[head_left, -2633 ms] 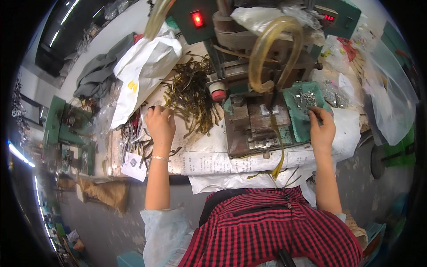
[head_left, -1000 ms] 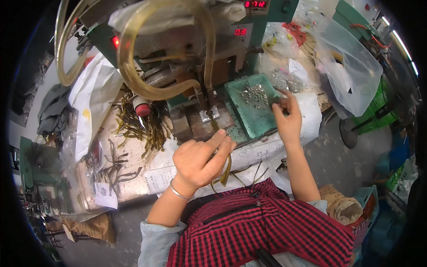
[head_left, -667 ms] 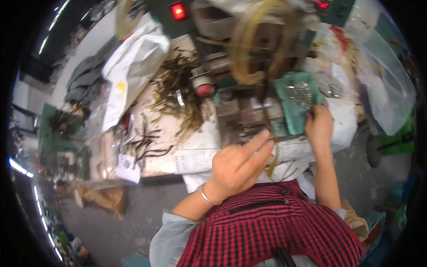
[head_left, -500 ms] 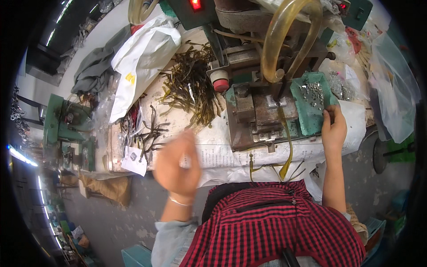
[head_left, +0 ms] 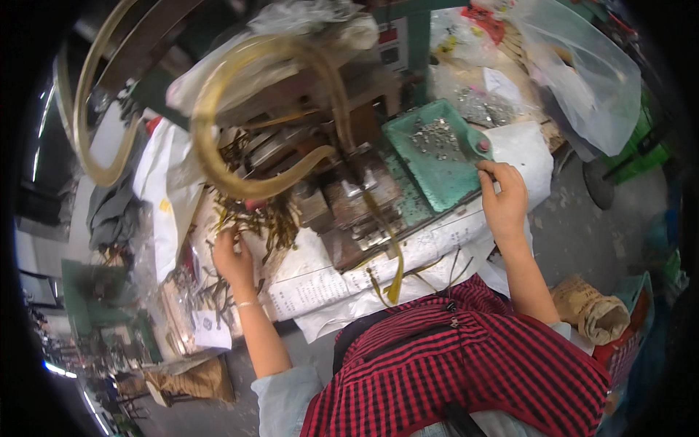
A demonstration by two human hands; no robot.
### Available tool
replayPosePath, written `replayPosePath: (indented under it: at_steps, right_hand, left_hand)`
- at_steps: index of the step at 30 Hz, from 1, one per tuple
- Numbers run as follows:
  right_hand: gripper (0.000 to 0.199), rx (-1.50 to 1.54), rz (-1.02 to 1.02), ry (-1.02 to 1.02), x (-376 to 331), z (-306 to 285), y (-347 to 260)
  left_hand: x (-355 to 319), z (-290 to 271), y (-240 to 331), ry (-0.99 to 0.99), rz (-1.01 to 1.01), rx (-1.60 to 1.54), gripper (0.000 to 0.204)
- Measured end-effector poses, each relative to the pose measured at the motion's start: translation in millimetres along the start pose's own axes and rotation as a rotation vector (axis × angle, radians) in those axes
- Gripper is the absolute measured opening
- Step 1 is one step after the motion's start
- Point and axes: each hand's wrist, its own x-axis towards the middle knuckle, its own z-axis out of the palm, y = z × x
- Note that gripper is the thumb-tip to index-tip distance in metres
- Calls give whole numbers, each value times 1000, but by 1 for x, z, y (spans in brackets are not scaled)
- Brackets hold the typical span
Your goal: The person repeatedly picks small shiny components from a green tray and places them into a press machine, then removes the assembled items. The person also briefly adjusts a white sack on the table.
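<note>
My left hand (head_left: 234, 261) is at the near left edge of a pile of olive-green straps (head_left: 275, 231), thumb and fingers apart and slightly curled. Blur hides whether a fingertip touches a strap. Beside the green tray (head_left: 429, 171), my right hand (head_left: 504, 197) has its fingers loosely bent and nothing visible in them. Its fingertips are just below a pink button (head_left: 483, 146) on a green mount. Small shiny metal pieces (head_left: 437, 138) lie in the tray. One olive strap (head_left: 395, 273) hangs out of the metal press (head_left: 357, 200) toward me.
A thick yellowish hose (head_left: 207, 138) loops over the press. White printed paper (head_left: 313, 280) covers the bench's front. A white sack (head_left: 164, 189) and dark straps (head_left: 215, 295) lie at left. Clear plastic bags (head_left: 582, 80) hang at far right.
My left hand has moved forward and left to the strap pile. My right hand has slid off the button area, uncovering it. The whole view has turned and shifted.
</note>
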Motion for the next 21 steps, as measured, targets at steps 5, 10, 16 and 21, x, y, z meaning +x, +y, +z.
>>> replayPosePath:
  at_steps: [5,10,16,21]
  right_hand:
    - [15,259,-192,-62,15,-9,-55]
    - [19,580,-346,-150,48,34,-115]
    - [35,996,143,-212,23,56,-137]
    - [45,1098,173,-292,26,44,-155]
  left_hand:
    - [19,-3,23,111,-315,-525,15]
    - [26,12,72,95,-331,-719,12]
    - [13,-14,131,169,-541,-1052,10]
    - [52,-88,197,387,-127,-949,14]
